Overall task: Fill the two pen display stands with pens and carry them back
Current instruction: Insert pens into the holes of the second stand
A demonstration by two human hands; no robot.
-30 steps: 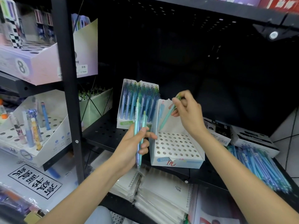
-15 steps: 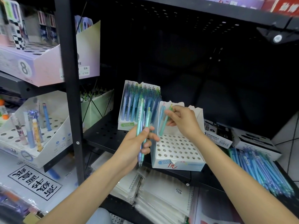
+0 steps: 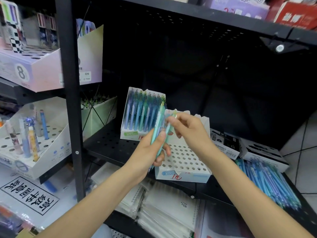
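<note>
Two white pen display stands sit on the black perforated shelf. The rear stand (image 3: 130, 133) is packed with blue and green pens. The front stand (image 3: 186, 161) shows rows of open holes. My left hand (image 3: 151, 150) is closed around a few teal pens (image 3: 158, 121), held upright over the front stand's left edge. My right hand (image 3: 187, 127) pinches one light green pen (image 3: 169, 125) right beside that bunch, above the front stand.
A loose pile of blue pens (image 3: 267, 182) lies on the shelf at right, behind it small boxes (image 3: 226, 145). A black upright post (image 3: 72, 100) stands left. More pen stands (image 3: 34, 148) fill the left rack. Wrapped notebooks (image 3: 164, 212) lie on the lower shelf.
My right hand set a pen into the front stand's back row, then came left to the bunch in my left hand and pinched another pen. My left hand rose slightly.
</note>
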